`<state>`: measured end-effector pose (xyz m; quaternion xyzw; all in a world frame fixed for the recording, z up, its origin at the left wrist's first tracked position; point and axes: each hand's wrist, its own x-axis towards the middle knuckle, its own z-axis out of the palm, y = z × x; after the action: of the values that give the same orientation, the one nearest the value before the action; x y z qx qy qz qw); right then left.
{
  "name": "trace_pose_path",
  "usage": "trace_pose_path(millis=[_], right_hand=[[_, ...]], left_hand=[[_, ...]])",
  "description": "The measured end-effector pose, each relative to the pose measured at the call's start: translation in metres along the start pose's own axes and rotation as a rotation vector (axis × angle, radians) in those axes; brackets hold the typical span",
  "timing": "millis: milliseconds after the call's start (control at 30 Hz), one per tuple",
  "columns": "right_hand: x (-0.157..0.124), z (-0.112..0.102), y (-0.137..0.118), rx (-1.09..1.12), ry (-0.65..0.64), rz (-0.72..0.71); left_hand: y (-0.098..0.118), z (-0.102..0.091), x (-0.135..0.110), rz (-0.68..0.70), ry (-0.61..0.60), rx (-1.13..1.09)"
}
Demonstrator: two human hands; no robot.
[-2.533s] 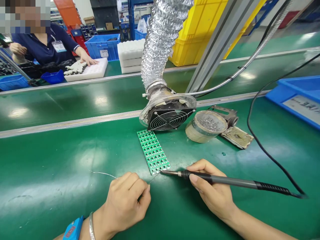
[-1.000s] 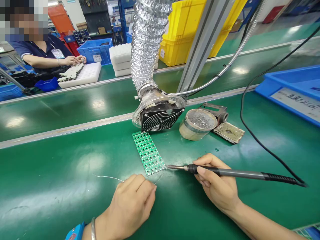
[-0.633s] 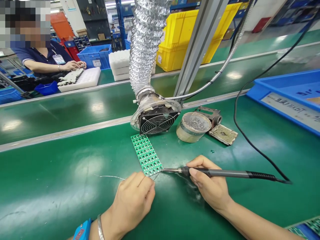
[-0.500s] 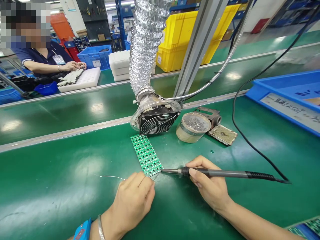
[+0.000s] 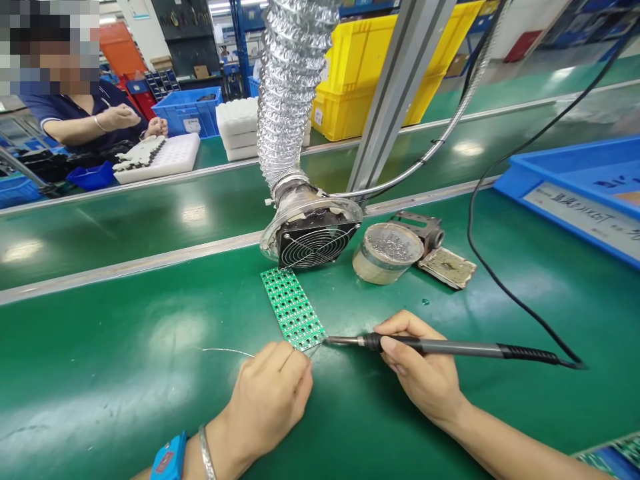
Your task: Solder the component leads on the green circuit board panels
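Observation:
A narrow green circuit board panel (image 5: 291, 308) lies on the green bench mat in front of me. My right hand (image 5: 425, 373) grips a black soldering iron (image 5: 450, 347) like a pen, and its tip touches the panel's near right corner. My left hand (image 5: 267, 397) is closed just below that corner, pinching a thin solder wire (image 5: 225, 350) that trails off to the left. A blue wrist strap and a metal bangle sit on my left wrist.
A fume fan (image 5: 315, 241) on a silver flexible duct (image 5: 293, 87) stands behind the panel. Beside it are a solder-dross tin (image 5: 387, 252) and a dirty sponge pad (image 5: 447, 268). A blue tray (image 5: 575, 190) lies at right. Across the conveyor another person (image 5: 85, 110) works at a white foam tray (image 5: 160, 157).
The iron tip and wire have stayed at the panel's near corner with small shifts. The person opposite has lifted a hand off the foam tray.

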<state>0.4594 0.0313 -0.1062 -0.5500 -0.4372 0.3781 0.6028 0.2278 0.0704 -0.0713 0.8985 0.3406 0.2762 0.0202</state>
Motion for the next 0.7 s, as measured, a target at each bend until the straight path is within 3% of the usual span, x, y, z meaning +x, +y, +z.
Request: trace_pose_path(millis=[200, 367, 500, 633, 700], right_hand=[[0.005, 0.001, -0.003, 0.181, 0.037, 0.005], [0.014, -0.003, -0.011, 0.236, 0.131, -0.092], [0.030, -0.013, -0.018, 0.228, 0.247, -0.196], [0.058, -0.027, -0.022, 0.214, 0.443, -0.356], [0.070, -0.034, -0.020, 0.177, 0.513, -0.364]], left_hand=[[-0.012, -0.014, -0.002, -0.089, 0.043, -0.078], [-0.054, -0.024, 0.004, -0.279, 0.089, 0.005], [-0.080, -0.020, 0.007, -0.457, -0.026, 0.165], [-0.081, -0.011, 0.005, -0.399, -0.011, 0.143], [-0.078, -0.008, 0.003, -0.359, -0.004, 0.081]])
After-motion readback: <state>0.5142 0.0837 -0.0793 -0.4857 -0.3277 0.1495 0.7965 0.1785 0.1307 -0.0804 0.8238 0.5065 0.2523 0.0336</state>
